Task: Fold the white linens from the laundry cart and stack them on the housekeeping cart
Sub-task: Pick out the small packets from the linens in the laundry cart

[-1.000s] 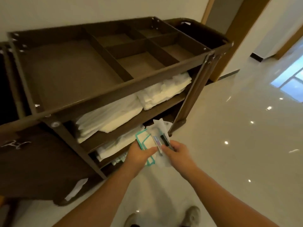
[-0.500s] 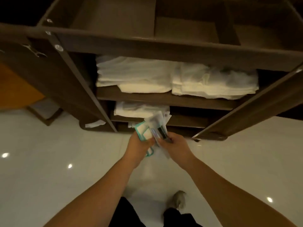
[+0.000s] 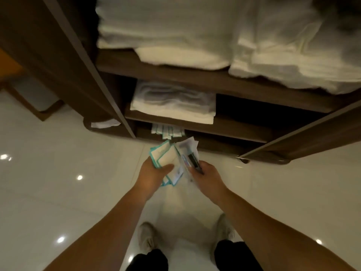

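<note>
Closer to the brown wooden housekeeping cart [image 3: 195,79] than 1 second ago, the left hand [image 3: 154,173] grips teal-edged white packets [image 3: 163,155] and the right hand [image 3: 209,177] pinches clear sachets [image 3: 190,159] by its bottom shelf [image 3: 224,147], folded white linens [image 3: 166,30] lying on 2 shelves above, suggesting restocking.

Single head view, steep downward tilt, facing the cart [image 3: 195,79] shelves close ahead; own forearms, hands and shoes on the floor [image 3: 48,182] fill the lower frame.
</note>
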{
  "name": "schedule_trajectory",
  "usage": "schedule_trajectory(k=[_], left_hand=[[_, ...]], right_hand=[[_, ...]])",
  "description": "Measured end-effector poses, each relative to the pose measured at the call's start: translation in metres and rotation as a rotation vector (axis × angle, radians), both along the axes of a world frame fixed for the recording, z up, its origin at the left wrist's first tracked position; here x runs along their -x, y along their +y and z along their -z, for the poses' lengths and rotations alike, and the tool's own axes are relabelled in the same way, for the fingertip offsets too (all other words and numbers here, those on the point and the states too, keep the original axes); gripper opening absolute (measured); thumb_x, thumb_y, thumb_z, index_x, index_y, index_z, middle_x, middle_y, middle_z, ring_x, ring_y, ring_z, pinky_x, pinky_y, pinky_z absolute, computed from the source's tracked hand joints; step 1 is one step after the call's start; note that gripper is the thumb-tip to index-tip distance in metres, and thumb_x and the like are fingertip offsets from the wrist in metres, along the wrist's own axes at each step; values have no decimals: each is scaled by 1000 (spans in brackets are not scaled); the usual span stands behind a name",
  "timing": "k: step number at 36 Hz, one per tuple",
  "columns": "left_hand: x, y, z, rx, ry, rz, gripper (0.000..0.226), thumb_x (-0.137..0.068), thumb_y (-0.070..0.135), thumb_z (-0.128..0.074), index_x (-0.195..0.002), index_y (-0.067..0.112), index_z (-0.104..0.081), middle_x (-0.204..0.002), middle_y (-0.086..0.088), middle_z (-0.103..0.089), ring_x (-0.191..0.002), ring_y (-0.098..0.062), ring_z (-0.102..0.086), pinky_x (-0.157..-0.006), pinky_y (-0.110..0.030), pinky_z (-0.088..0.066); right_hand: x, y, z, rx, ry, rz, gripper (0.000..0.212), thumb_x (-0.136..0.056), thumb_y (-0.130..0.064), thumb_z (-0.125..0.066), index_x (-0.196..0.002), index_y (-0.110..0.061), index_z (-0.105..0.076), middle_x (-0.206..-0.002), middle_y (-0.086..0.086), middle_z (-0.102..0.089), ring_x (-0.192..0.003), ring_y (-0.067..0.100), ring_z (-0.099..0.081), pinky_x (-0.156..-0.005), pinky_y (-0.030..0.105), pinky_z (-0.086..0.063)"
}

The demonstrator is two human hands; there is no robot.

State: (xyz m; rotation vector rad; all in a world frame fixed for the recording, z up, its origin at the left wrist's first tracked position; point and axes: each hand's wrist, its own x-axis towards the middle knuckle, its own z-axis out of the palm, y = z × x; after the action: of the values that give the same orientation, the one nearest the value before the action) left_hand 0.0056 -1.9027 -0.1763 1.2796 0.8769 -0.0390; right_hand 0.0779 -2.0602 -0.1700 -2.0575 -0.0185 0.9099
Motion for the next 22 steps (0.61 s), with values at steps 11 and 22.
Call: schedule_trajectory(k=[11, 22], left_hand=[[-69, -23, 256, -92, -25, 37, 24, -89, 18, -68, -111, 24, -61, -102, 3, -68, -90, -12, -66, -75, -29, -53], [-163, 1, 409, -266, -145, 58, 24, -89, 19, -67, -112, 19, -61, -107, 0, -67, -95, -18, -66, -85, -34, -53]], right_hand=[[-61, -14, 261, -8, -55, -39, 26, -95, -40, -54, -82, -18, -58, -63, -6, -53, -53, 7, -47, -41, 10, -33], [-163, 5, 413, -63, -303, -26, 20, -95, -27, -57, -92, -8, -63, -77, 5, -56, -73, 18, -55, -60, 26, -39]])
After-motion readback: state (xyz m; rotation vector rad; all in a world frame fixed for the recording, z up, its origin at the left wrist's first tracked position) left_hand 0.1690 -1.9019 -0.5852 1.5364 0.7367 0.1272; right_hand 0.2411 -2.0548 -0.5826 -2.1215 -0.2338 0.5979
